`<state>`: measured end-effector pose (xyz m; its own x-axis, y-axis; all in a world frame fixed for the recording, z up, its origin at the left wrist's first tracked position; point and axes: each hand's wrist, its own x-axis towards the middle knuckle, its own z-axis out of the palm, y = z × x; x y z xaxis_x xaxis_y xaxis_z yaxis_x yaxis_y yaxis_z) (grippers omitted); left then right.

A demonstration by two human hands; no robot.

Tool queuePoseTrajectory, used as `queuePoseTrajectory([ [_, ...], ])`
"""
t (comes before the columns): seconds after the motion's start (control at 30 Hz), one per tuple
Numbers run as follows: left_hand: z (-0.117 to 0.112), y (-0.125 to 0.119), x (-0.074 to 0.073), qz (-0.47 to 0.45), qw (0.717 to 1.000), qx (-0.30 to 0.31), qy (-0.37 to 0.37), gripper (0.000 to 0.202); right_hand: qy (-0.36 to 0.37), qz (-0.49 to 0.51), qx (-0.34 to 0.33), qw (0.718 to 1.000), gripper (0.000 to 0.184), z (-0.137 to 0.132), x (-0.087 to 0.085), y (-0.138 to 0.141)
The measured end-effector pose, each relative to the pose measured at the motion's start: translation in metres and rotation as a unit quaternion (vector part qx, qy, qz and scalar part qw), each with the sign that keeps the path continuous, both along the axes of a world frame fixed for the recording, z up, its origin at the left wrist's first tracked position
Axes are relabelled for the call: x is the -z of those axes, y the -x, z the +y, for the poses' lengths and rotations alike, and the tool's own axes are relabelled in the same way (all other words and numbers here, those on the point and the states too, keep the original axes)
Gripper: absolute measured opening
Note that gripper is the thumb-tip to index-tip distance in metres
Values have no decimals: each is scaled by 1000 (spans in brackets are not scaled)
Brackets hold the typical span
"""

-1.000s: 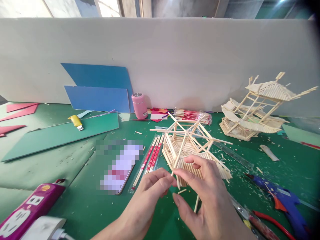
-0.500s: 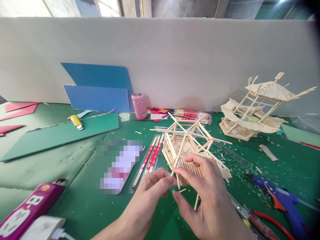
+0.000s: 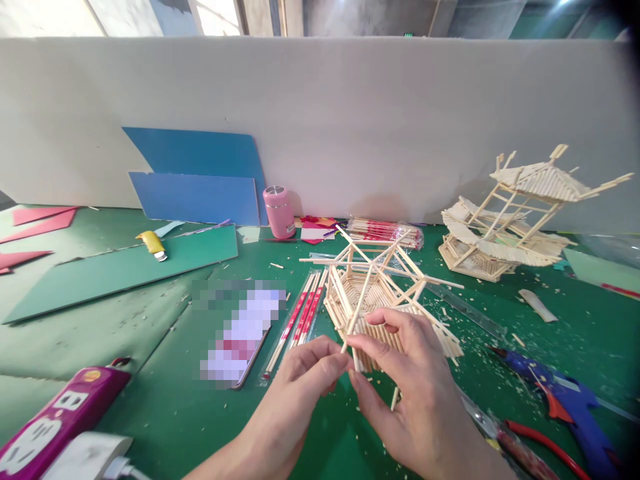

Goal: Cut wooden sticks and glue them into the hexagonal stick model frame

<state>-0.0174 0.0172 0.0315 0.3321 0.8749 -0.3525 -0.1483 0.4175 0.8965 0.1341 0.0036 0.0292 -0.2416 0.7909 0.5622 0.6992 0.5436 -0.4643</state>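
Observation:
A hexagonal frame model made of thin wooden sticks (image 3: 373, 293) stands in front of me, with a slatted floor and roof beams spreading outward. At its near corner my left hand (image 3: 313, 370) is closed, thumb and forefinger pinching the lower end of a wooden stick. From the other side my right hand (image 3: 407, 380) comes in, its thumb and forefinger around a short upright stick (image 3: 357, 361) at the same corner. Its other fingers curl over the model's near side and hide part of it. Another stick pokes out beneath my right palm.
A blue glue gun (image 3: 560, 387) and red-handled pliers (image 3: 547, 443) lie right. Behind them stands a tiered stick pavilion (image 3: 515, 220). Bagged sticks (image 3: 305, 310), a phone (image 3: 245, 340) and a purple power strip (image 3: 65, 413) are left; a pink flask (image 3: 280, 213) stands behind.
My right thumb has moved up toward the forefinger, closing on the short stick at the near corner. My left hand and the model have barely moved.

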Motion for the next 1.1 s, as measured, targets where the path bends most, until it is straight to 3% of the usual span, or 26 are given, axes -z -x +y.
queuePoseTrajectory([
  [0.8,0,-2,1,15,1000,-14,0,14,3,-2,-6,1000,26,0,-3,-1],
  [0.97,0,-2,1,27,999,-31,5,12,-7,-22,5,1000,44,-1,0,-5],
  [1.1,0,-2,1,22,999,-33,15,11,-5,-26,15,1000,43,-1,0,-7],
])
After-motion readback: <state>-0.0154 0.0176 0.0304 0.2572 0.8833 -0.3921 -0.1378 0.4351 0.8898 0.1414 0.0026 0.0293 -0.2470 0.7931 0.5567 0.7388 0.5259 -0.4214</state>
